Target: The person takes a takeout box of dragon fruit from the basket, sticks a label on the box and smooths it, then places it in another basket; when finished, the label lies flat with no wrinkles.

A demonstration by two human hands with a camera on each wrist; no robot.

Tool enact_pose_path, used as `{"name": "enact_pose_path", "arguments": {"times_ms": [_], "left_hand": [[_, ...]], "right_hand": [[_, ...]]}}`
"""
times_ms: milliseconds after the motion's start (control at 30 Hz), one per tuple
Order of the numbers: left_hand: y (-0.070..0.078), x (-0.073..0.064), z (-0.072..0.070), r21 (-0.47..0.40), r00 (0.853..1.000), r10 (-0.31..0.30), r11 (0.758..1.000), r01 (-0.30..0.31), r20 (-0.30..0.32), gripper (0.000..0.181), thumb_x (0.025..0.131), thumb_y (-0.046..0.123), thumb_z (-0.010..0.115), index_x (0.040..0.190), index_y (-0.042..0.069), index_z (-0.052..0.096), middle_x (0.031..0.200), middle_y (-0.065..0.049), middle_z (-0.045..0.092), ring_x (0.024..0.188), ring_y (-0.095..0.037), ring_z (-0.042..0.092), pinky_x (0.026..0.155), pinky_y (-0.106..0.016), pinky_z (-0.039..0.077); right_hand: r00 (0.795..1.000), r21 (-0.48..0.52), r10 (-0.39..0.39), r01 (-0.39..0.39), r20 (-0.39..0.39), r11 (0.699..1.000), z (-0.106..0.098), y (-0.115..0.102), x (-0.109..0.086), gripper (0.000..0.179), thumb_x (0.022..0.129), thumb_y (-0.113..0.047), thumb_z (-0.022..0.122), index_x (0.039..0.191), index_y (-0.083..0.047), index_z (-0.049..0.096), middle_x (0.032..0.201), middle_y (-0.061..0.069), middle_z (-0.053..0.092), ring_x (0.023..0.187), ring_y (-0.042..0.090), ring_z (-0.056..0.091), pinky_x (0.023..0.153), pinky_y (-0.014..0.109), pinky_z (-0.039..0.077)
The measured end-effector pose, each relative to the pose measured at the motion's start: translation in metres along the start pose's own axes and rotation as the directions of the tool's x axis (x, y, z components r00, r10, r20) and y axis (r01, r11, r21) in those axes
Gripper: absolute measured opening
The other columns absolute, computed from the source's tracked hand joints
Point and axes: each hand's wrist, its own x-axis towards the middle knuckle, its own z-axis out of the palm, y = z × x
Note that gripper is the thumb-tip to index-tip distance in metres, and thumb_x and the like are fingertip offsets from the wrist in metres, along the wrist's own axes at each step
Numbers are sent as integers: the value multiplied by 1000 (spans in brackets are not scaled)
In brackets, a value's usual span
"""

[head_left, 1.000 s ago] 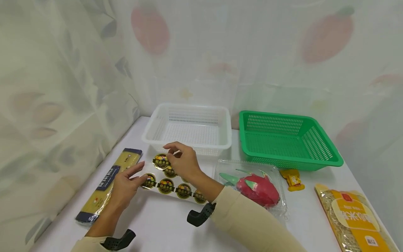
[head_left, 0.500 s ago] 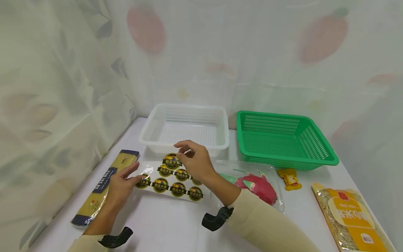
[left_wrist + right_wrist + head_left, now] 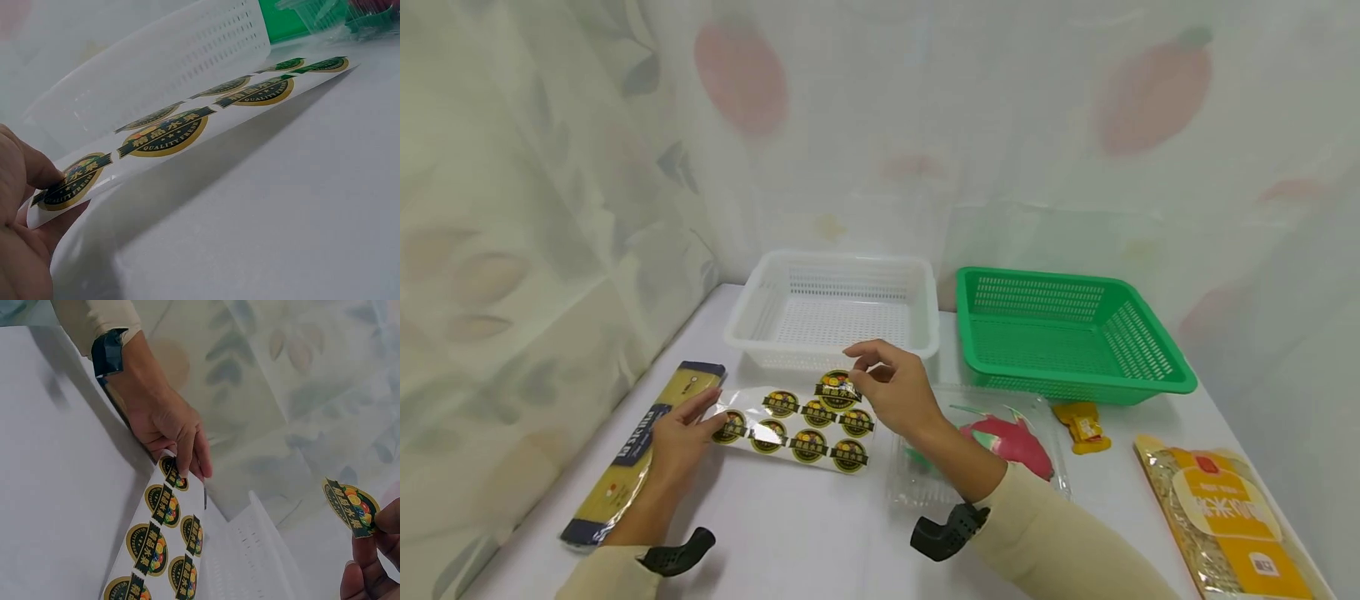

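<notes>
My left hand (image 3: pixel 677 440) pinches the left end of a white sheet of round black-and-gold stickers (image 3: pixel 808 445), thumb on top and fingers beneath. In the left wrist view the sheet (image 3: pixel 169 134) slants over the white tabletop and throws a shadow on it. Between the thumb and fingertips of my right hand (image 3: pixel 901 398) is a single sticker (image 3: pixel 835 390) with a fruit picture and a dark banner. The right wrist view shows this sticker (image 3: pixel 350 506) apart from the sheet and slightly curved. In the head view it overlaps the sheet's far edge.
Behind the sheet stands a white basket (image 3: pixel 741 343), with a green basket (image 3: pixel 1075 385) to its right. A clear plastic box (image 3: pixel 917 492) holds a dragon fruit (image 3: pixel 1015 446). Yellow packet (image 3: pixel 1084 428) and noodle bag (image 3: pixel 1236 517) lie right; a pasta pack (image 3: pixel 643 442) lies left.
My right hand has moved right along the sheet with the sticker in its pinch, uncovering more stickers. The left hand keeps its hold on the sheet's end. The head view has shifted slightly.
</notes>
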Motion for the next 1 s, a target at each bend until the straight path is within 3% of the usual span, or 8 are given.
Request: {"name": "enact_pose_path", "arguments": {"times_ms": [200,467,633,900,1000], "left_hand": [[-8,6,5,29,999,-31,999,32,-30,50,85,-11,65,133,-4,54,130,-17,55,127,-23,47,93,-20,42],[-16,6,6,266,996,-66,961,80,-61,47,86,-4,65,133,0,57,132,-19,56,119,-33,53,73,-9,44],[-11,1,8,338,997,-56,938,70,-53,49,87,0,65,134,2,56,120,-27,60,107,-35,59,61,-10,42],[-1,-3,9,382,999,-20,923,38,-50,48,85,2,67,132,0,57,119,-27,60,108,-37,60,63,-9,42],[3,-4,7,387,998,-10,921,35,-65,48,84,3,68,130,0,59,119,-26,61,107,-37,60,64,-10,41]], "right_hand": [[1000,3,27,-27,-9,1000,-6,2,-4,22,92,0,63,111,-9,69,90,7,59,71,28,63,57,27,44],[998,-12,54,-55,-19,998,-14,4,-7,22,92,-3,64,112,-11,69,91,7,59,74,23,63,57,28,43],[998,1,67,-67,-20,998,-17,5,-9,22,92,-2,64,112,-10,69,91,7,59,71,22,61,54,27,41],[999,6,40,-40,-29,999,-19,10,-11,22,92,1,63,112,-7,68,90,8,59,69,30,60,56,26,42],[998,10,47,-46,-31,999,-20,10,-11,23,91,1,63,111,-8,69,90,8,59,69,26,61,57,27,43]]}}
